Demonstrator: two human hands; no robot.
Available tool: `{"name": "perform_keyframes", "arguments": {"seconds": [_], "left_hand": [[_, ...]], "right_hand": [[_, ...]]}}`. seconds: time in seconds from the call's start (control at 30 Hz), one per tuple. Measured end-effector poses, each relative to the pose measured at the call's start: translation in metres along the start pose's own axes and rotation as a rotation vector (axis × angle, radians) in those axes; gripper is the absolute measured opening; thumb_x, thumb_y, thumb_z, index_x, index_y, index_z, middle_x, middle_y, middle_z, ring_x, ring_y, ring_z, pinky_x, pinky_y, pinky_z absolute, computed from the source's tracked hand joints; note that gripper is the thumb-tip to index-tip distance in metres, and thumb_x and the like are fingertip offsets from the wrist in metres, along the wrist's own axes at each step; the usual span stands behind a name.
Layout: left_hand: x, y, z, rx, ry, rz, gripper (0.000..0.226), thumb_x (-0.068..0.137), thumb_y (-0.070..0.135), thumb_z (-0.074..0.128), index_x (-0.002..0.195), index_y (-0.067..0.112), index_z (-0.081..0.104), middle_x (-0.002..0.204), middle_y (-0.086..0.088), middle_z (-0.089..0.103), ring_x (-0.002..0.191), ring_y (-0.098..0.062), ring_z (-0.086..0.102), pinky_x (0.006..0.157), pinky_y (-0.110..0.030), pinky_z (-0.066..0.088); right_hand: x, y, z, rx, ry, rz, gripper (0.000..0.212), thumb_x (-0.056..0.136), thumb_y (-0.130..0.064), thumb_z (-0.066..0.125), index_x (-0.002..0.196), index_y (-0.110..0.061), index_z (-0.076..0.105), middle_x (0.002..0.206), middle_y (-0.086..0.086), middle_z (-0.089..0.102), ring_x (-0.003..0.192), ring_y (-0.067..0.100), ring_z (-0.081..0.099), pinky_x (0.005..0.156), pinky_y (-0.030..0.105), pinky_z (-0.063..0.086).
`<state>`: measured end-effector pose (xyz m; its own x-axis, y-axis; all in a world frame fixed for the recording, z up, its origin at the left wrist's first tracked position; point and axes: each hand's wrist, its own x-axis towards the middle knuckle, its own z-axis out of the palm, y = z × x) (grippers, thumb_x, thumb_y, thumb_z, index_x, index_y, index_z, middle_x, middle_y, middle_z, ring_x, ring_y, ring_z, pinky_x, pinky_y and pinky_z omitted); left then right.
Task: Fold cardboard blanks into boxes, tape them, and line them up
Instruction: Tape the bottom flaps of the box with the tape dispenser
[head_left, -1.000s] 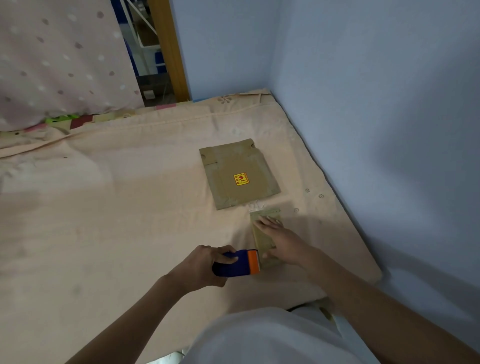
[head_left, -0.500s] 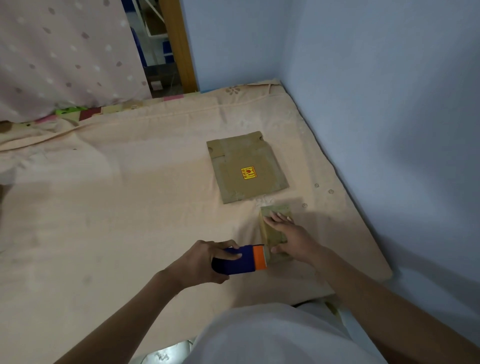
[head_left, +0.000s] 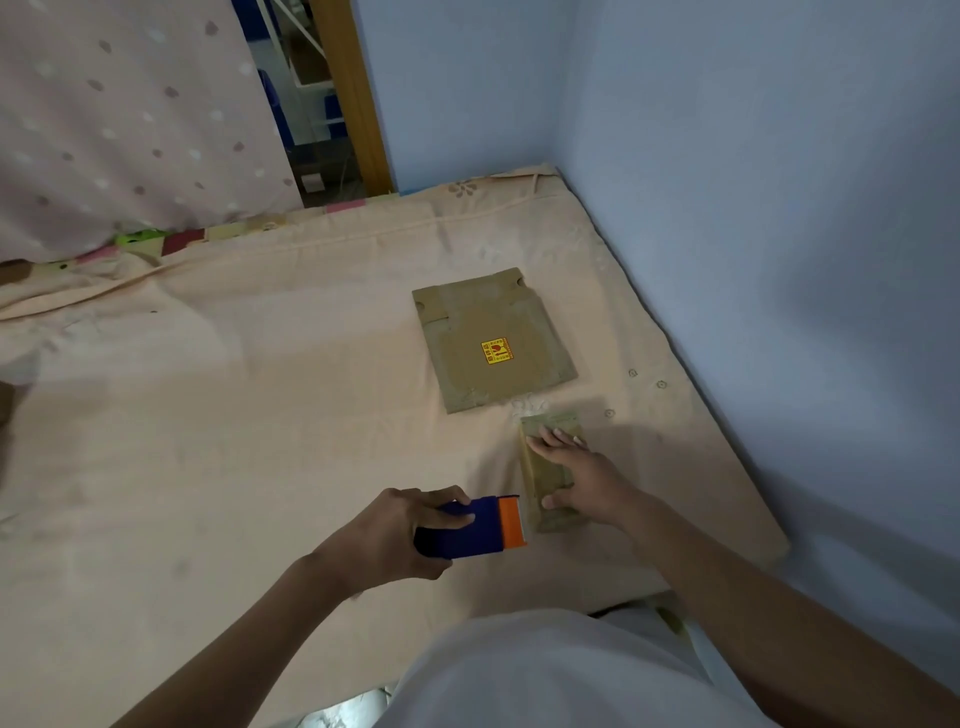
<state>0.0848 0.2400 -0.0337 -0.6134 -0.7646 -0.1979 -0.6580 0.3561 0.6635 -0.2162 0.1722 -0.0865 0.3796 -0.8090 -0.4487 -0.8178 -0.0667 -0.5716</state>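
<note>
Two hands: left (head_left: 395, 535) grips tape dispenser (head_left: 475, 527); right (head_left: 584, 475) presses flat on box (head_left: 545, 470).

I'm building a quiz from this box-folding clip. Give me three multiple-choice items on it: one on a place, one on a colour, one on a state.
1. Where does the flat cardboard blank lie relative to the small folded box?
A. Farther from the person
B. Nearer the person
C. On top of it

2. What colour is the end of the blue tape dispenser nearest the box?
A. Green
B. Orange
C. White

3. What is the right hand doing?
A. Lifting the box clear of the sheet
B. Hanging idle
C. Pressing flat on the box

Answers:
A, the blank lies beyond the box, toward the wall corner.
B, an orange band caps the dispenser in the left hand.
C, the fingers lie spread on the box top.
</note>
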Motion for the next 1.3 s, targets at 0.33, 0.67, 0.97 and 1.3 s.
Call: {"name": "perform_keyframes", "arguments": {"seconds": [0.33, 0.67, 0.97, 1.3], "left_hand": [[0.027, 0.005, 0.004, 0.211, -0.137, -0.041, 0.036, 0.076, 0.025, 0.069, 0.112, 0.023, 0.069, 0.117, 0.019, 0.056, 0.080, -0.013, 0.060, 0.073, -0.033, 0.053], [0.072, 0.013, 0.002, 0.333, -0.246, -0.238, 0.043, 0.079, 0.035, 0.078, 0.117, 0.016, 0.072, 0.110, -0.003, 0.069, 0.093, -0.016, 0.059, 0.072, -0.023, 0.046], [0.059, -0.024, 0.020, 0.730, -0.078, -0.273, 0.037, 0.094, 0.013, 0.056, 0.131, 0.006, 0.056, 0.143, -0.011, 0.046, 0.138, -0.037, 0.034, 0.095, -0.041, 0.041], [0.052, -0.011, 0.106, 0.379, 0.138, -0.436, 0.035, 0.083, 0.000, 0.050, 0.112, 0.007, 0.068, 0.138, -0.007, 0.056, 0.111, -0.036, 0.050, 0.098, -0.041, 0.041]], "right_hand": [[0.002, -0.001, 0.001, -0.031, 0.006, -0.020, 0.095, 0.085, -0.024, 0.077, 0.158, -0.037, 0.018, 0.164, -0.016, 0.001, 0.151, 0.005, -0.005, 0.119, 0.025, 0.002], [0.008, 0.004, 0.003, -0.080, -0.016, -0.042, 0.095, 0.084, -0.027, 0.078, 0.158, -0.033, 0.019, 0.166, -0.011, 0.002, 0.152, 0.007, -0.004, 0.118, 0.022, -0.003], [0.008, 0.006, 0.005, -0.048, 0.009, -0.036, 0.095, 0.083, -0.025, 0.080, 0.157, -0.033, 0.021, 0.165, -0.013, 0.004, 0.152, 0.006, -0.002, 0.119, 0.021, -0.002], [0.008, 0.001, 0.004, -0.080, 0.005, -0.025, 0.096, 0.084, -0.025, 0.078, 0.158, -0.032, 0.019, 0.166, -0.012, 0.003, 0.153, 0.007, -0.003, 0.116, 0.019, -0.004]]}}
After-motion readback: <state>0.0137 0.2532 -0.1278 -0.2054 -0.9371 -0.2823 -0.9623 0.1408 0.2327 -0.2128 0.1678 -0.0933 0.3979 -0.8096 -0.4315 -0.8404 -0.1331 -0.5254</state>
